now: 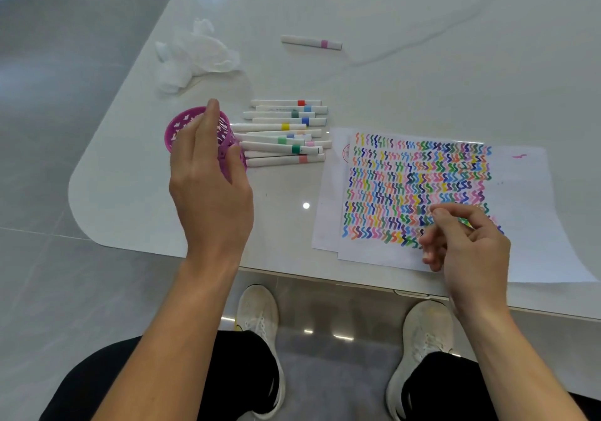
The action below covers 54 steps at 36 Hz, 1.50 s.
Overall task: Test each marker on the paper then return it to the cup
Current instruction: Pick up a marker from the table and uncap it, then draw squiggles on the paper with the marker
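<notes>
Left hand [211,186] grips cup [178,127] near table's [130,177] rounded left edge

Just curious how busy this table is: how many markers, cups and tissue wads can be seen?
Markers: about 11 (10 in the overlapping pile, 1 apart)
Cup: 1
Tissue wad: 1
Total: about 13

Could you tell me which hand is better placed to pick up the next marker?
Probably the right: the left hand grips the purple cup, while the right hand hangs over the paper, apparently holding nothing, free to reach the marker pile.
</notes>
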Motion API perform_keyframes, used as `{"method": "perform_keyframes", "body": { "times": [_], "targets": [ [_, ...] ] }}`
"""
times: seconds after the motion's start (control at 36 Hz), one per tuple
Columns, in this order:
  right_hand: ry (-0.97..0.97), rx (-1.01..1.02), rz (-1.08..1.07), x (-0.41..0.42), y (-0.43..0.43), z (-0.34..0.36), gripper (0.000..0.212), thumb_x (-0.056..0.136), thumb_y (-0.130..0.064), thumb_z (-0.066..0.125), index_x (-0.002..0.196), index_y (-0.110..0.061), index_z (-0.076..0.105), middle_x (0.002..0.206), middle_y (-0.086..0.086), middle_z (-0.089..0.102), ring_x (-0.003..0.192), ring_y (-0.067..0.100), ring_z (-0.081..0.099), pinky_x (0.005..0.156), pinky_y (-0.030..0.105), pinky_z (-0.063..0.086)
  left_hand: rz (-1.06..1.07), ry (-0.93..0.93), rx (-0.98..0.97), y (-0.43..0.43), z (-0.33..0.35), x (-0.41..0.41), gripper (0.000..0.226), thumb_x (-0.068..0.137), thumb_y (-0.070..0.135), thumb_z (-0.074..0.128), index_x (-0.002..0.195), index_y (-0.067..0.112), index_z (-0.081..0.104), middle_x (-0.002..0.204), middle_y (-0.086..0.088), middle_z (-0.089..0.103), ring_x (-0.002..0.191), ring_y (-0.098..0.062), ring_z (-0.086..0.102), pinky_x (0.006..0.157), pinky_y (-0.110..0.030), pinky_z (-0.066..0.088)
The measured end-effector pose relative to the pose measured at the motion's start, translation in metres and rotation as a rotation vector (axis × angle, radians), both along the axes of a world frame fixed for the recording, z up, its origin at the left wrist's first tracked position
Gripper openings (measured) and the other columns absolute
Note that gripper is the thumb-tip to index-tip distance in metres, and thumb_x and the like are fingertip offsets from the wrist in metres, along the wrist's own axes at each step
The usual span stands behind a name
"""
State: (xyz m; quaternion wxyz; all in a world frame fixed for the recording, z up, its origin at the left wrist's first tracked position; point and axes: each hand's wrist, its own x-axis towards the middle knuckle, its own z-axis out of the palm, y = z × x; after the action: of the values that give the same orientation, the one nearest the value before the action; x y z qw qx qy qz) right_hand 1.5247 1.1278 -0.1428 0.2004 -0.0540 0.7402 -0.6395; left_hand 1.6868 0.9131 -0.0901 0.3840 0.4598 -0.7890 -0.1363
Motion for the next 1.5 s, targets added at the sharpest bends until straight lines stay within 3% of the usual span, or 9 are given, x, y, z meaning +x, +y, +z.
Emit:
{"method": "perform_keyframes", "body": {
  "times": [0.06,0.19,0.33,0.58,0.89,1.03,1.14,1.42,1.5],
  "targets": [
    [-0.002,-0.002,0.002,0.000,0.000,0.000,0.011,0.102,-0.014,0.062,0.093,-0.017,0.068,0.057,0.003,0.065,0.041,0.017,0.048,0.041,0.025,0.039,-0.018,0.016,-0.062,0.001,0.000,0.000,0.049,0.097,0.010,0.062,0.144,0.008,0.051,0.137,-0.010,0.058,0.128,-0.024,0.055,0.107,-0.028,0.045],
    [-0.003,-0.001,0.009,-0.001,0.002,-0.001,0.011,0.102,-0.014,0.063,0.094,-0.017,0.069,0.058,0.004,0.065,0.041,0.018,0.048,0.042,0.025,0.040,-0.171,0.028,-0.157,0.010,-0.006,-0.009,0.040,0.097,0.006,0.064,0.136,0.007,0.057,0.129,-0.009,0.064,0.120,-0.020,0.058,0.104,-0.016,0.042],
    [-0.002,-0.011,0.002,-0.003,0.006,0.001,0.012,0.102,-0.014,0.062,0.093,-0.017,0.069,0.058,0.004,0.065,0.041,0.018,0.047,0.042,0.025,0.040,-0.295,-0.055,-0.005,0.022,-0.019,-0.022,0.033,0.097,0.008,0.064,0.130,0.012,0.064,0.122,-0.003,0.069,0.115,-0.016,0.061,0.101,-0.018,0.042],
    [-0.026,-0.035,-0.013,-0.007,0.012,0.003,0.012,0.102,-0.011,0.061,0.091,-0.015,0.066,0.057,0.003,0.064,0.041,0.018,0.045,0.040,0.024,0.038,-0.288,-0.382,0.193,0.022,-0.050,-0.040,0.041,0.100,0.008,0.053,0.141,0.013,0.056,0.144,-0.005,0.056,0.131,-0.027,0.051,0.111,-0.040,0.041],
    [-0.017,-0.016,-0.006,-0.010,0.017,0.003,0.009,0.103,-0.012,0.061,0.098,-0.009,0.068,0.059,0.004,0.064,0.042,0.018,0.048,0.043,0.026,0.038,-0.236,-0.408,0.105,0.019,-0.064,-0.050,0.041,0.099,0.007,0.053,0.141,0.008,0.055,0.139,-0.012,0.055,0.128,-0.032,0.047,0.107,-0.045,0.041],
    [-0.021,-0.016,-0.005,-0.010,0.017,0.003,0.009,0.103,-0.012,0.061,0.099,-0.008,0.068,0.059,0.003,0.064,0.042,0.017,0.048,0.042,0.026,0.038,-0.221,-0.425,0.057,0.021,-0.067,-0.051,0.034,0.092,0.003,0.061,0.126,0.005,0.061,0.124,-0.017,0.058,0.114,-0.037,0.051,0.094,-0.048,0.044],
    [-0.027,-0.020,-0.010,-0.011,0.018,0.003,0.009,0.103,-0.011,0.061,0.100,-0.006,0.067,0.058,0.004,0.063,0.041,0.017,0.048,0.042,0.025,0.038,-0.211,-0.405,0.060,0.025,-0.064,-0.052,0.023,0.089,0.004,0.067,0.112,0.008,0.062,0.114,-0.013,0.060,0.107,-0.034,0.052,0.089,-0.044,0.044],
    [-0.026,-0.012,-0.004,-0.010,0.020,0.002,0.009,0.102,-0.012,0.061,0.097,-0.010,0.067,0.061,0.007,0.065,0.043,0.018,0.049,0.042,0.024,0.040,-0.188,-0.420,0.089,0.029,-0.058,-0.049,0.016,0.096,0.018,0.066,0.108,0.011,0.075,0.104,-0.009,0.067,0.102,-0.029,0.053,0.078,-0.033,0.035],
    [-0.048,-0.014,-0.001,-0.011,0.020,0.001,0.009,0.102,-0.013,0.061,0.097,-0.010,0.067,0.061,0.007,0.065,0.043,0.018,0.050,0.041,0.024,0.039,-0.188,-0.378,0.094,0.030,-0.054,-0.050,0.017,0.097,0.016,0.065,0.109,0.009,0.074,0.105,-0.010,0.067,0.102,-0.031,0.053,0.080,-0.038,0.040]
  ]
}}
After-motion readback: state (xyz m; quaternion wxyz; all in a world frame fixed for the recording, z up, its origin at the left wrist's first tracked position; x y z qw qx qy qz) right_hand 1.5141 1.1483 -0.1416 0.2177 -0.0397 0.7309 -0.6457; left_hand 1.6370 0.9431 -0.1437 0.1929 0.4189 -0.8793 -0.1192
